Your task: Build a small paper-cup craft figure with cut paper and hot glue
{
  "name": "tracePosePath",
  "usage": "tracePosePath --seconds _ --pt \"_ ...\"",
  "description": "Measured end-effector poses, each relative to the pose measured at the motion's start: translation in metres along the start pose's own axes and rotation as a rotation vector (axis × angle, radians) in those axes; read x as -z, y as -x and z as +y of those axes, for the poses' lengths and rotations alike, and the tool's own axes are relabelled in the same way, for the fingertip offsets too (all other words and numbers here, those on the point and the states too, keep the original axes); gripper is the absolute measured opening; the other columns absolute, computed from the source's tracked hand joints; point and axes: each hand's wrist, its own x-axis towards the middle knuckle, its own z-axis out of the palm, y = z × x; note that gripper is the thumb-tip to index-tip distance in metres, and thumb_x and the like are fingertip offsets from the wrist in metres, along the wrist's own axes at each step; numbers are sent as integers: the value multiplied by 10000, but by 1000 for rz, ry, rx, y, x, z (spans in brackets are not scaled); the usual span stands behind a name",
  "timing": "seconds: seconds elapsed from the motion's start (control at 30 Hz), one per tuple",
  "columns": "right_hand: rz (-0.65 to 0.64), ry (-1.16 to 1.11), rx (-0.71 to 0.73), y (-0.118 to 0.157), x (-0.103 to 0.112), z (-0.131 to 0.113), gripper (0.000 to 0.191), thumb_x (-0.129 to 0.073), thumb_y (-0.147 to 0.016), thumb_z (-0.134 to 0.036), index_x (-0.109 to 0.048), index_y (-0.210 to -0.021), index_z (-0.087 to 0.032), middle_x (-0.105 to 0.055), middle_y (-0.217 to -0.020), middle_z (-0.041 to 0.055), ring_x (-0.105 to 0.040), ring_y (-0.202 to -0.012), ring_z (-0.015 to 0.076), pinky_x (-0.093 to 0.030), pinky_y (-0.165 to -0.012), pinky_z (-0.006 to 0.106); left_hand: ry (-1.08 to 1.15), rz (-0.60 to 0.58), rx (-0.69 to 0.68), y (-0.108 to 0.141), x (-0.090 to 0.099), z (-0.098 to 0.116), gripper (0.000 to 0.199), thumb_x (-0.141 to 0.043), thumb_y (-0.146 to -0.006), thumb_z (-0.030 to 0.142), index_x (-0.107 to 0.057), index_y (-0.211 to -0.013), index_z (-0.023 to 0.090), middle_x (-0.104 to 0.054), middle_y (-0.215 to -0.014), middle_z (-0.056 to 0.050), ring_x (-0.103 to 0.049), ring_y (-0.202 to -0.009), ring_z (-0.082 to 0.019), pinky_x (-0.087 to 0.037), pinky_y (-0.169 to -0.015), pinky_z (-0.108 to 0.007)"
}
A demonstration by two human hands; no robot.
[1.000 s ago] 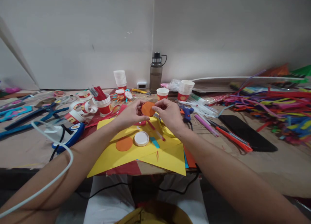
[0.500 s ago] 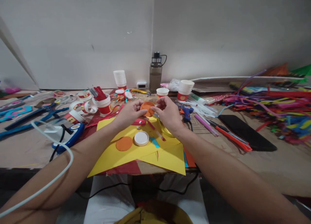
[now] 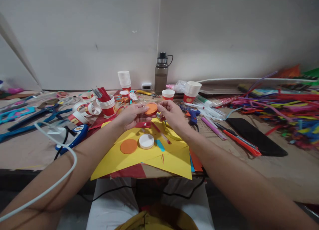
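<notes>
Above the yellow paper [image 3: 109, 163], my left hand [image 3: 134, 115] grips a small round orange disc [image 3: 151, 109] between thumb and fingers. It looks like a shallow cup base with orange paper on its face. My right hand [image 3: 170, 113] pinches the disc's right edge, its other fingers curled. Below them on the paper lie a flat orange paper circle [image 3: 129, 146] and a shallow white round cup base [image 3: 146, 141]. A pencil-like red stick [image 3: 161, 133] and a blue paper strip [image 3: 160, 145] are to their right.
A paper cup with red sticks [image 3: 106, 105] stands at left, near cut cup rings [image 3: 77, 118]. A water bottle [image 3: 161, 75] and stacked cups [image 3: 192, 92] are behind. At right lie a blue glue gun [image 3: 193, 115], a cutter [image 3: 241, 143] and a black phone [image 3: 256, 137]. A white cable [image 3: 71, 167] crosses my left arm.
The orange disc has tilted flatter and its rim shows more. My left fingers have shifted around beneath it. The whole view has moved slightly.
</notes>
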Motion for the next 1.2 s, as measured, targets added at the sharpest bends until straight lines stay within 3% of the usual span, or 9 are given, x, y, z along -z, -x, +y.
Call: tracePosePath --seconds 0.27,0.43,0.57,0.73,0.87,1.03,1.2 --pt "-21 -88 -67 -1 -2 -1 159 -635 -806 -276 -544 -902 -186 -587 -735 -16 -541 -576 93 -491 -471 220 -17 -16 -52 -1 0 -3 195 -599 -840 128 -628 -1032 109 -728 -901 -108 -721 -746 -171 -601 -611 -235" --pt "18 -48 -91 1 -2 -1 199 -666 -769 -249 -532 -905 -191 -564 -668 -38 -538 -548 94 -485 -465 218 -175 101 -296 0 -4 -5 276 -648 -803 171 -588 -1070 132 -722 -884 -67 -710 -763 -181 -625 -659 -333" --pt "35 -75 -142 4 -5 -2 243 -683 -744 -234 -522 -920 -188 -577 -684 -39 -548 -546 86 -451 -450 197 -357 133 -436 1 -5 -7 348 -668 -791 245 -577 -1113 146 -719 -967 -71 -701 -809 -184 -623 -671 -324" --pt "101 -169 -128 5 -7 -1 278 -716 -684 -204 -524 -884 -182 -598 -728 -34 -565 -608 90 -460 -483 202 -407 38 -447 0 -5 -13 371 -666 -797 268 -583 -1142 160 -708 -1022 -75 -699 -828 -184 -622 -676 -319" --pt "129 -247 -186 3 -5 -4 263 -718 -668 -173 -510 -828 -182 -605 -672 -43 -530 -520 69 -411 -463 199 -320 -28 -388 0 -5 -13 391 -674 -806 308 -583 -1161 172 -711 -940 -57 -705 -816 -183 -620 -681 -316" --pt "69 -433 -267 1 -1 -5 306 -745 -652 -169 -474 -792 -201 -569 -573 -79 -481 -440 55 -377 -455 199 -98 -23 -267 -3 -1 -10 341 -646 -834 384 -598 -1071 144 -716 -855 -73 -723 -786 -195 -609 -685 -314" --pt "-47 -477 -331 -1 1 -3 301 -782 -624 -167 -501 -733 -189 -546 -536 -75 -476 -447 56 -406 -461 194 -70 27 -227 -4 1 -8 290 -644 -835 366 -615 -1006 133 -718 -803 -70 -717 -730 -177 -599 -658 -294"
